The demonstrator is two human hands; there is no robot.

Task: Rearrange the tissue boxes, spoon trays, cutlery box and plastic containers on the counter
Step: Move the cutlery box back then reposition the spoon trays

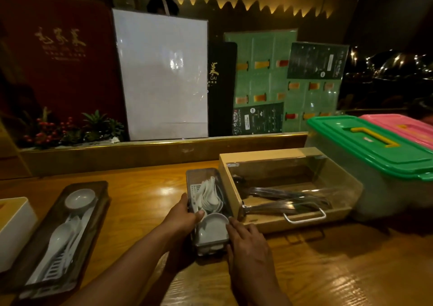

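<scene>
Two bare hands grip a narrow clear plastic spoon tray (pixel 207 209) on a wooden counter (pixel 150 195).

The left hand (pixel 181 216) and right hand (pixel 246 240) clasp its sides, likely to slide it snug beside the wooden cutlery box (pixel 281 188).

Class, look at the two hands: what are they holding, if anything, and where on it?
Both hold the spoon tray beside the cutlery box: left hand on its left side wall, right hand against its right side near the front.

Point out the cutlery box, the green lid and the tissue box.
cutlery box (pixel 230 184): head view, wooden left wall.
green lid (pixel 346 141): head view, flat top.
tissue box (pixel 14 233): head view, white side.
</scene>
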